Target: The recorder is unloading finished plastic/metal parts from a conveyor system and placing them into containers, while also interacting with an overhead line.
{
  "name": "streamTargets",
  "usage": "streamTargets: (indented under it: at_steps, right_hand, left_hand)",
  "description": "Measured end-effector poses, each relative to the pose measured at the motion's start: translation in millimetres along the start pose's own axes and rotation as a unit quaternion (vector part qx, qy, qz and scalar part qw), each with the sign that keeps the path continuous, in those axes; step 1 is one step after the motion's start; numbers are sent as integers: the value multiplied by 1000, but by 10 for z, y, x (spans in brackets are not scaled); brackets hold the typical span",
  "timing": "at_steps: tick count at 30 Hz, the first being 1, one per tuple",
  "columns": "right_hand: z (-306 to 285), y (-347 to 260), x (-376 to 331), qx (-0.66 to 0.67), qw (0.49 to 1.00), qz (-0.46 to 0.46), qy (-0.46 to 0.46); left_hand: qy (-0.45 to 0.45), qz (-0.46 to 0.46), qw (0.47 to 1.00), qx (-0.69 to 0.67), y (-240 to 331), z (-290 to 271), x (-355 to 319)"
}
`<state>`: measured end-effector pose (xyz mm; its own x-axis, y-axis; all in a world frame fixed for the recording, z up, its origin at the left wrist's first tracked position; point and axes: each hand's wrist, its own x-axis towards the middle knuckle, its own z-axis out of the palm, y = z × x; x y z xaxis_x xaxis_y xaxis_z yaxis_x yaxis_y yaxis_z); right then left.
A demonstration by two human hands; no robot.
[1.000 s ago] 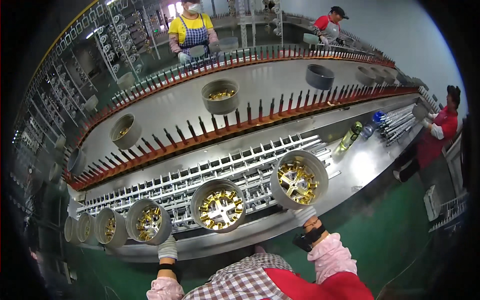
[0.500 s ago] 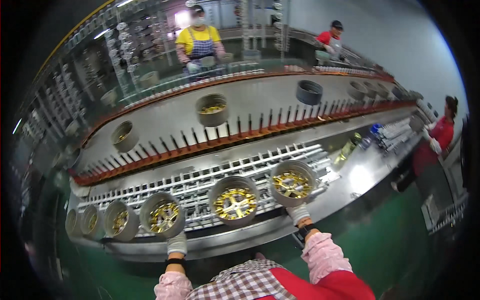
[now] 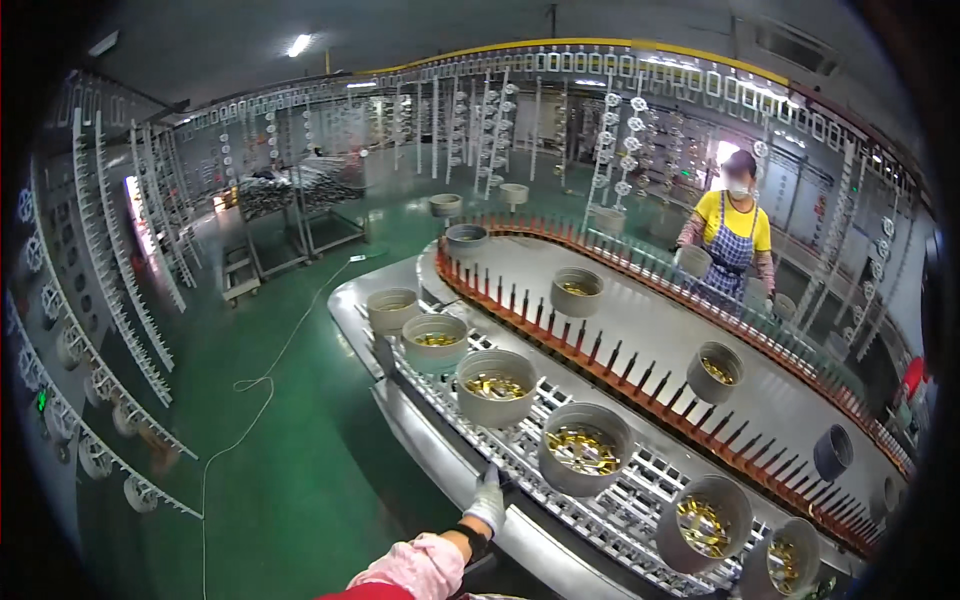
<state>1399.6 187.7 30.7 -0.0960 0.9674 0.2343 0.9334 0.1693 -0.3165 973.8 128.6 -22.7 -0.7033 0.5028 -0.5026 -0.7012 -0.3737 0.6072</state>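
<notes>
My left hand point(image 3: 487, 502), in a pale work glove with a dark band at the wrist, reaches to the near edge of the metal table point(image 3: 425, 440). Its visible fingers point forward along the edge, with nothing seen in them; a dark patch beside them is unclear. Nearest to it are a round grey tub point(image 3: 497, 412) and another grey tub point(image 3: 560, 480), both holding gold-coloured metal pieces. These stand on silvery slatted racks point(image 3: 640, 500) along the table. Two more such tubs, one grey tub point(image 3: 680, 545) and one at its right point(image 3: 775, 580), stand nearer. My right hand is out of view.
An orange-edged conveyor with upright dark pegs point(image 3: 610, 365) loops round the table, carrying more tubs point(image 3: 578, 290). A person in yellow point(image 3: 735, 225) works across it. Hanging racks point(image 3: 125, 250) line the left, a loaded cart point(image 3: 300, 215) stands behind, and a cable point(image 3: 262, 385) crosses the green floor.
The view has swung left, showing the table's rounded end and the floor. My left hand, earlier by a tub, is now at the table edge; my right hand has left the view.
</notes>
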Motion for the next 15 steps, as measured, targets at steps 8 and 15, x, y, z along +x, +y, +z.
streamTargets:
  at_steps: [8, 15]
  right_hand:
    - [67, -1813, -287, 207, 954, -166, -141]
    - [343, -2633, -850, 262, 890, -231, -292]
  left_hand:
    - [-221, -96, 942, -231, 644, 339, 190]
    - [-289, -114, 913, -265, 1849, -238, -635]
